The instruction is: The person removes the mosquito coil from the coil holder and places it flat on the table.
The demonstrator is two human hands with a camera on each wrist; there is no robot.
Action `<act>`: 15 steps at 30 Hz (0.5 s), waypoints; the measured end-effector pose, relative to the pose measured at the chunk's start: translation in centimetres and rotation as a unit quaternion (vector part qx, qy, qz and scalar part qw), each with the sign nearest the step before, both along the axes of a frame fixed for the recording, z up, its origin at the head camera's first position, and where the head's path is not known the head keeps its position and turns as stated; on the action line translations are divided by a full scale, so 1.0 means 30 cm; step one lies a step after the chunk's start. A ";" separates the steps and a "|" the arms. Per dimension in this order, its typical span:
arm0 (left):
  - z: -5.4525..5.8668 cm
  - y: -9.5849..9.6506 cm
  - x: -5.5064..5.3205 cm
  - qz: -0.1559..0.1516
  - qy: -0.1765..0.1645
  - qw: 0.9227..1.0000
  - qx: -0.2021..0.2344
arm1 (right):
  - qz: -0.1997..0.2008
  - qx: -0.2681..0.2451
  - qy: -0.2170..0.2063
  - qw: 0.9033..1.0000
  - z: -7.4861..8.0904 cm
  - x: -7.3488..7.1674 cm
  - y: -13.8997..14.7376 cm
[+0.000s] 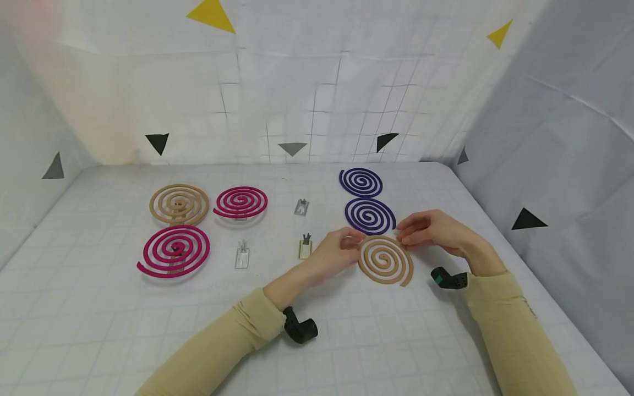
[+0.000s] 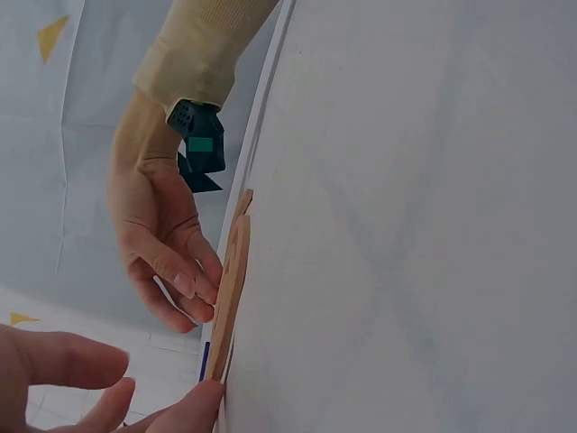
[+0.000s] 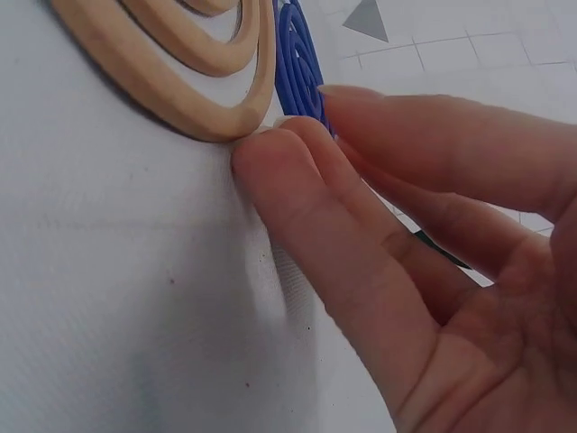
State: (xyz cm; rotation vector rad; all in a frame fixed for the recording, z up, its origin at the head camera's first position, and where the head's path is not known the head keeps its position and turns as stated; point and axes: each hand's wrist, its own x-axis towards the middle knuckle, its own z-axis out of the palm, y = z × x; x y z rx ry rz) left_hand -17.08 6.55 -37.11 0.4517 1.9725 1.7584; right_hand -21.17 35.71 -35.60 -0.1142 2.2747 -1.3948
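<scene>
A tan mosquito coil (image 1: 383, 258) lies on the table at the right of centre, with a hand at either side. My left hand (image 1: 333, 254) touches its left edge. In the left wrist view the thumb meets the coil's rim while the other fingers stay apart from it. At the coil's upper right edge, my right hand (image 1: 436, 234) rests its fingertips, loosely bent; the right wrist view shows them against the tan rim. Just behind is a blue coil (image 1: 369, 215), and beyond that a second blue coil (image 1: 361, 182), forming a column.
On the left, a tan coil (image 1: 179, 204) and a pink coil (image 1: 176, 250) sit raised on small stands, beside another pink coil (image 1: 241, 201). Small metal stands (image 1: 242, 257) (image 1: 305, 248) (image 1: 301, 207) lie in the middle. White sheets surround the table.
</scene>
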 end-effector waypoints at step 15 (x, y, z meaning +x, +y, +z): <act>0.001 -0.001 0.000 0.036 0.004 0.999 0.012 | -0.027 -0.055 -0.018 0.998 -0.001 0.002 -0.013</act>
